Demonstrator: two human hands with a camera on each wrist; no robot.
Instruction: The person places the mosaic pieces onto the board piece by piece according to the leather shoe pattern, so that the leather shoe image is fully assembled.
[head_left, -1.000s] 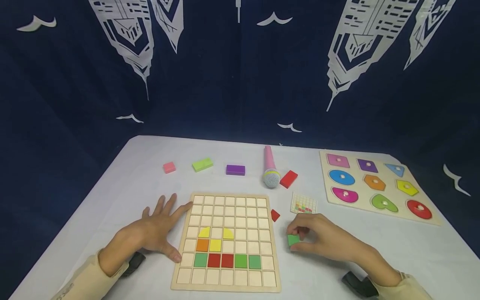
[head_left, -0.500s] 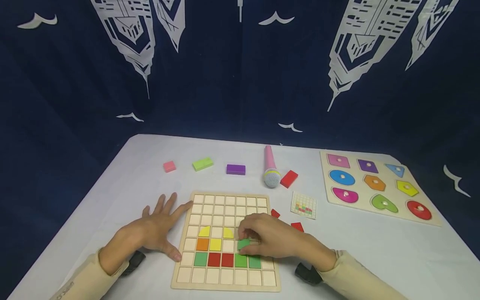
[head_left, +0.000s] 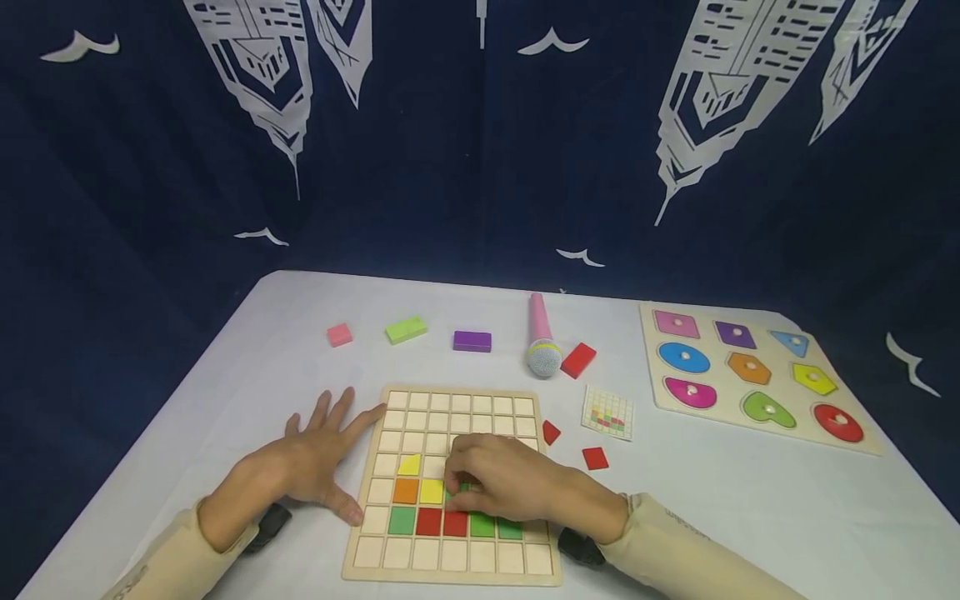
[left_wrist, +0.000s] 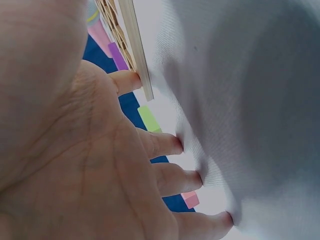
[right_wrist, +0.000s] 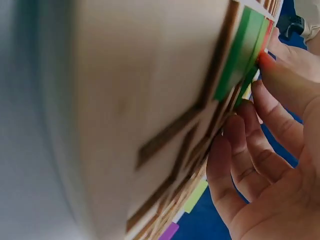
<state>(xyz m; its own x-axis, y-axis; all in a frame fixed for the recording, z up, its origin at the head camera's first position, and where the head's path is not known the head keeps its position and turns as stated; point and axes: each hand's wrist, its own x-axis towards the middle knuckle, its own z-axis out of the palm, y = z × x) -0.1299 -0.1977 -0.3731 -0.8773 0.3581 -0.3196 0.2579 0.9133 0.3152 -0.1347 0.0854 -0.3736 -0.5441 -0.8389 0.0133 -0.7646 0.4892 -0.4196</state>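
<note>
My right hand (head_left: 502, 479) is over the wooden grid board (head_left: 450, 576), pinching a green square tile (right_wrist: 246, 86) between thumb and fingertips. That tile is at the cell right of the yellow square tile (head_left: 431, 492); whether it lies in the cell cannot be told. Below runs a row of green, red (head_left: 428, 522), red, green and green tiles. An orange tile (head_left: 406, 491) and a yellow curved tile (head_left: 409, 465) lie to the left. My left hand (head_left: 315, 458) rests with fingers spread, thumb and index finger touching the board's left edge.
Right of the board lie a red square tile (head_left: 596, 458), a smaller red piece (head_left: 551, 432) and a pattern card (head_left: 608, 412). Farther back are a toy microphone (head_left: 543, 342), red (head_left: 578, 360), purple (head_left: 472, 342), lime (head_left: 406, 330) and pink (head_left: 339, 335) blocks, and a shape puzzle (head_left: 720, 408).
My right hand has carried the green tile leftward from the table onto the board, moving further left across it. The red square tile on the table is now uncovered. My left hand stays put.
</note>
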